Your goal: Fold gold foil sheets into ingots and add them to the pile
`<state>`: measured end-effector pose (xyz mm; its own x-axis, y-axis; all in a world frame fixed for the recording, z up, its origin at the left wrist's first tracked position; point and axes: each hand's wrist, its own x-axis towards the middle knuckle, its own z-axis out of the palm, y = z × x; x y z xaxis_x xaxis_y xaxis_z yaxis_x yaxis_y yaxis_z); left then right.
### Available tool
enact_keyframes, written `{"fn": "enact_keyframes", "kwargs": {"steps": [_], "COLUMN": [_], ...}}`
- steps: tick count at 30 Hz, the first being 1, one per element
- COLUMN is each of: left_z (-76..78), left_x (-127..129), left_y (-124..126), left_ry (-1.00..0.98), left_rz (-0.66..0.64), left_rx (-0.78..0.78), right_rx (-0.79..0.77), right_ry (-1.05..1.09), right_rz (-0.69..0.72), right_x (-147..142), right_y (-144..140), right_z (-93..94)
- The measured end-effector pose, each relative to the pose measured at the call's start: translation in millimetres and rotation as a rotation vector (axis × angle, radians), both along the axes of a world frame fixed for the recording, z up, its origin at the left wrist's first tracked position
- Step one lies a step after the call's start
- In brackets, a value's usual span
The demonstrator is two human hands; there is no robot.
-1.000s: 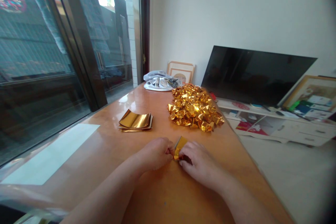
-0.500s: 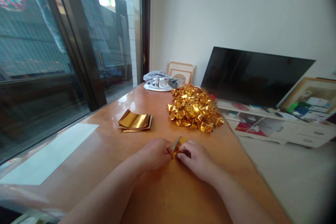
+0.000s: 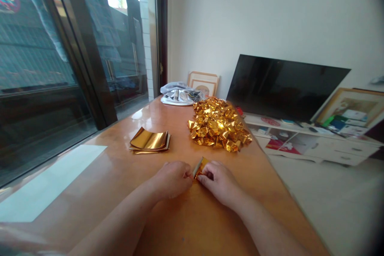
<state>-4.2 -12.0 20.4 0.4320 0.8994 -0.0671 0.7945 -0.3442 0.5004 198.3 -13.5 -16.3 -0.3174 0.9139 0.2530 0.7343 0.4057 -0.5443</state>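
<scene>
A small piece of gold foil paper (image 3: 201, 165), folded and partly hidden by my fingers, is held just above or on the table between my two hands. My left hand (image 3: 176, 177) is closed, its fingertips pinching the paper's left edge. On the other side, my right hand (image 3: 216, 179) pinches the paper between thumb and curled fingers. Beyond my left hand lies a stack of flat gold foil sheets (image 3: 150, 140), the upper ones curling. A heap of folded gold foil pieces (image 3: 219, 126) covers the table past my right hand.
The brown wooden table (image 3: 168, 224) runs away from me along a glass door. A pale sheet (image 3: 57, 184) lies at its left side. Grey and white bundled cloth (image 3: 180, 94) sits at the far end. A television (image 3: 288, 88) stands on a white cabinet (image 3: 324, 150) to the right.
Both hands keep their pinch on the gold paper, with only a slight shift of the fingers. The whole view has turned a little, so everything sits slightly further left.
</scene>
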Motion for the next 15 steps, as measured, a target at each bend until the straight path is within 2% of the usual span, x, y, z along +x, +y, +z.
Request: {"fn": "enact_keyframes", "kwargs": {"steps": [15], "left_z": [-3.7], "left_x": [7.4], "left_y": [-2.4], "left_ry": [0.065], "left_rz": [0.049], "left_rx": [0.053], "right_rx": [-0.022], "right_ry": [0.037], "right_rz": [0.006], "right_x": [3.3], "right_y": [2.2], "right_z": [-2.1]}}
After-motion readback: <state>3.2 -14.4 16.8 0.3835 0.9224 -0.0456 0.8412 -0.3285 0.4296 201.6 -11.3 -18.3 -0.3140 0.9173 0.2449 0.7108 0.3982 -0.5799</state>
